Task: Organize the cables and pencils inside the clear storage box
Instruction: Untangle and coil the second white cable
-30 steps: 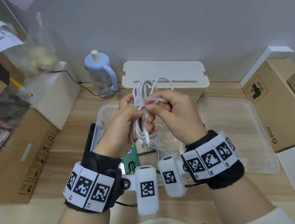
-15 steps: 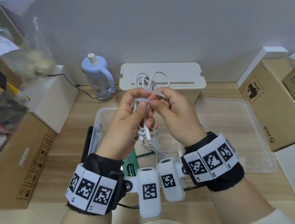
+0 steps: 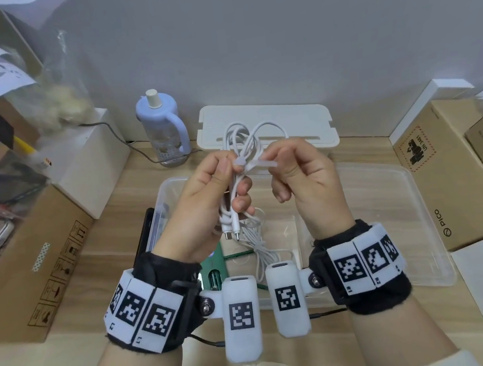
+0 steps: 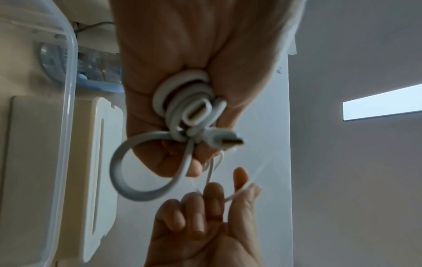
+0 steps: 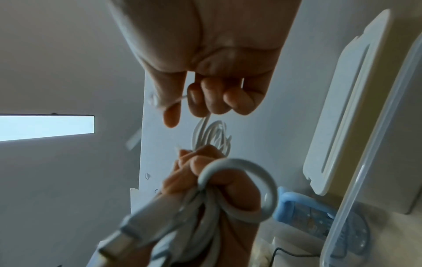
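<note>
My left hand [image 3: 223, 191] grips a coiled white cable [image 3: 244, 140] above the clear storage box [image 3: 164, 204]; its loops stick up and two plugs [image 3: 232, 232] hang below the fist. A white strap [image 3: 257, 164] wraps the bundle, and my right hand [image 3: 287, 171] pinches its free end, pulled out to the right. In the left wrist view the coil [image 4: 182, 108] and one plug [image 4: 226, 140] sit in the fist, with the right hand [image 4: 217, 207] below. In the right wrist view the right hand's fingers [image 5: 212, 97] pinch the thin strap. A second white cable [image 3: 260, 250] lies in the box.
A clear lid [image 3: 387, 195] lies right of the box. A white cable box [image 3: 266, 125] and a blue bottle [image 3: 163, 125] stand at the back wall. Cardboard boxes [image 3: 446, 176] flank both sides, with another one [image 3: 32, 269] on the left.
The hands have drawn apart. The right hand has pulled the strap's end out to the right while the left keeps its grip on the coil.
</note>
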The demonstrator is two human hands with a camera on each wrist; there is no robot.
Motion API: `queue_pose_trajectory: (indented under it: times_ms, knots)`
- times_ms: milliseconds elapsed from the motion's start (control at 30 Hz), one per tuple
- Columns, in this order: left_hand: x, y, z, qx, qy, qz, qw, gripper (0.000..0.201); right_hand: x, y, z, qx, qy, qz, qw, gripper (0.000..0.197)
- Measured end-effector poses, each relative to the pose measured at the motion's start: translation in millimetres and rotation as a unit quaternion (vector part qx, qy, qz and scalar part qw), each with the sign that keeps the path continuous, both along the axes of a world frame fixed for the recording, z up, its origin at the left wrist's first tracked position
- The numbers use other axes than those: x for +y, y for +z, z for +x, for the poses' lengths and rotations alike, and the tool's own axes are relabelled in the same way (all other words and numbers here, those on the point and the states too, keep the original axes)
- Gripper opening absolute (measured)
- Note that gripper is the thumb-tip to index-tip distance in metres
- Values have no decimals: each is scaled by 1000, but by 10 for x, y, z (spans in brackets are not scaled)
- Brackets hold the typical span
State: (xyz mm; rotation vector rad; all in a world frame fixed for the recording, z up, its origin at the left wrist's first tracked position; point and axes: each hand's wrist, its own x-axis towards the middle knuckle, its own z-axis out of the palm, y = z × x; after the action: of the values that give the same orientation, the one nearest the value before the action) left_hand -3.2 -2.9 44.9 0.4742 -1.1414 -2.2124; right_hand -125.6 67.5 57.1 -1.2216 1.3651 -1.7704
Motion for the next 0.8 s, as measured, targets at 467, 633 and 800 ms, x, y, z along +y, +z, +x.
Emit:
queue_pose_trajectory:
  times_ms: [467, 633, 800]
  knots:
    - [-16, -36, 33, 120, -105, 44, 986, 16, 7, 29, 8, -75, -17, 14, 997, 22]
    - [-30, -33, 41, 127, -117, 41, 984, 15, -19, 30, 6, -120, -6, 0, 993, 23]
    - [-32, -52, 51, 107, -117, 21, 987, 16, -7, 21, 16, -92, -18, 6, 996, 21]
